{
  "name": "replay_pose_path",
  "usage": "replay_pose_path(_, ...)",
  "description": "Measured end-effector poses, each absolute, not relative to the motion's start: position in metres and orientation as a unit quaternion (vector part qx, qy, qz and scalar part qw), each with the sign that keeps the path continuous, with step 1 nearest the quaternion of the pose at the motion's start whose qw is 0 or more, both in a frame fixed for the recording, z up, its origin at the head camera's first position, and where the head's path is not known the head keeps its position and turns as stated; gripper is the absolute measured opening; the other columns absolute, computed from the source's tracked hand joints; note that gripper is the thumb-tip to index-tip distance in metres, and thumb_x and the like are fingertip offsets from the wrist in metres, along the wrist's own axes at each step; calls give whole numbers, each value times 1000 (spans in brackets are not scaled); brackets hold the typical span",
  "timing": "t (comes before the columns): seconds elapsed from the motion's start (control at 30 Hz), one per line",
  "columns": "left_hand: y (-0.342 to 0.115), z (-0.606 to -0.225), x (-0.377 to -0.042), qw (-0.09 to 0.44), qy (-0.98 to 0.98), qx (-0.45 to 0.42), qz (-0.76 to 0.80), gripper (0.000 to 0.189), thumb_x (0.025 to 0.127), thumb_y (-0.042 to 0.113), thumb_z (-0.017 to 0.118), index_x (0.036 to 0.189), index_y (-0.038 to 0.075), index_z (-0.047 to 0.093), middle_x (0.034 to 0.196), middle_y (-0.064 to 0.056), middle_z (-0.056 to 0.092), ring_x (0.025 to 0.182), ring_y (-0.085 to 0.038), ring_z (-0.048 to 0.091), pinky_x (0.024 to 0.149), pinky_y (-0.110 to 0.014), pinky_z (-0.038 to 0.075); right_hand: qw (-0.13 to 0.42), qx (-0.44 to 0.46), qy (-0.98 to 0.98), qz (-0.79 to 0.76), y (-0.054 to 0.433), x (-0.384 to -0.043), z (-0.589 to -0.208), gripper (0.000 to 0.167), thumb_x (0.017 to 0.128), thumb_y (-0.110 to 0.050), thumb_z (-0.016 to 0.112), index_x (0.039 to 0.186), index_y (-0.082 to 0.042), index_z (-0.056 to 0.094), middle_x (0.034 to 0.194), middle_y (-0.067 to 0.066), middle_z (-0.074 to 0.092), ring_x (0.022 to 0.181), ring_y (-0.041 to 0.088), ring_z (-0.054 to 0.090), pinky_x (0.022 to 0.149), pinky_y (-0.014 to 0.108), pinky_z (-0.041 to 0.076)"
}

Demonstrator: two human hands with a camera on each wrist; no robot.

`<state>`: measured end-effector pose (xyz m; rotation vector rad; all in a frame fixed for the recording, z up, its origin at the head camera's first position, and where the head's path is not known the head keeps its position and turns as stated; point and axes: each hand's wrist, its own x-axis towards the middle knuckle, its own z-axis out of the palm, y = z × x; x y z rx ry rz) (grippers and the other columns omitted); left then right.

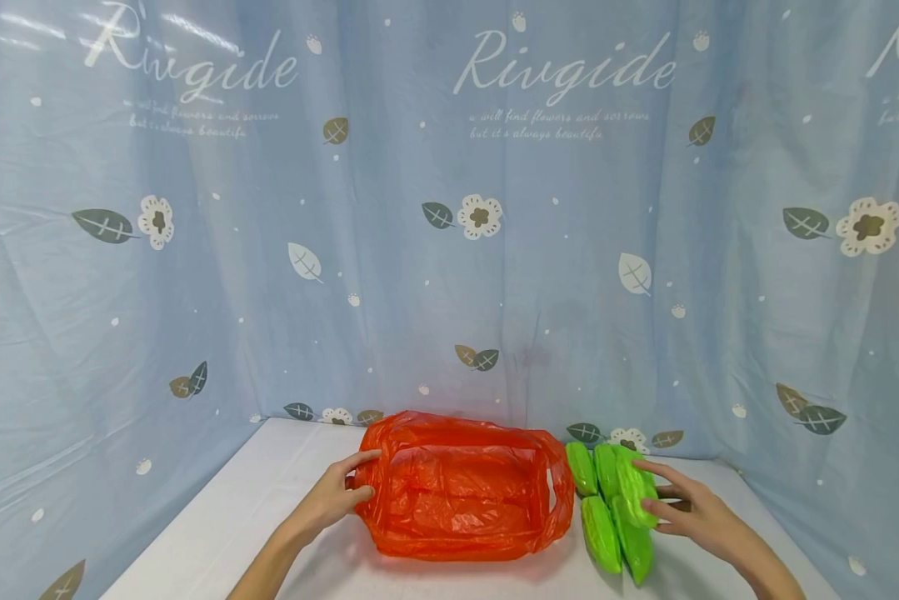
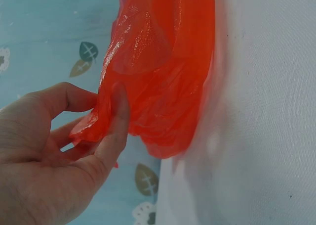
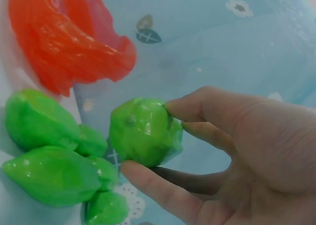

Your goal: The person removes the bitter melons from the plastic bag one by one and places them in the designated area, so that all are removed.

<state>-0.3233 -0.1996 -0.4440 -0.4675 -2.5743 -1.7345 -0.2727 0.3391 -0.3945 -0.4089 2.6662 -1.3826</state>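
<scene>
A red plastic bag (image 1: 456, 546) lies on the table with its wide mouth spread open. My left hand (image 1: 337, 496) pinches the bag's left end between thumb and fingers; the left wrist view shows the thin red film (image 2: 94, 123) bunched in that grip. At the right, my right hand (image 1: 700, 512) grips a shiny green star-fruit-shaped piece (image 3: 143, 131) by its sides, raised above several similar green pieces (image 1: 601, 533). Those others lie close together beside the bag's right handle (image 1: 563, 500).
The white table (image 1: 224, 500) is enclosed on the left, back and right by a light blue curtain (image 1: 389, 250) printed with leaves, flowers and lettering. The curtain hangs close behind the bag.
</scene>
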Motion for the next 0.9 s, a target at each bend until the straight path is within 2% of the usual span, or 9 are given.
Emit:
replay_pose_path(0.37,-200,-442,-323,-3,-829,-148,-539,59,86,3,60,144,5,47,138,-21,51,94,-21,56,68,-26,54,74,-86,887,-447,352,-273,-394,70,95,-28,62,150,2,30,149,42,24,116,50,56,78,45,60)
replay_pose_path(0.7,-199,-442,-322,-1,-824,-146,-547,58,86,1,60,143,5,47,137,-21,51,93,-22,56,65,-27,54,87,-62,895,-434,364,-276,-398,70,96,-30,62,150,2,30,147,42,27,116,47,56,79,46,59)
replay_pose_path(0.9,-199,-442,-322,-1,-823,-146,-548,58,87,1,60,143,4,47,137,-21,52,93,-23,56,66,-27,54,115,-45,896,-426,375,-278,-402,72,94,-33,63,148,2,32,147,41,27,114,44,58,80,49,58)
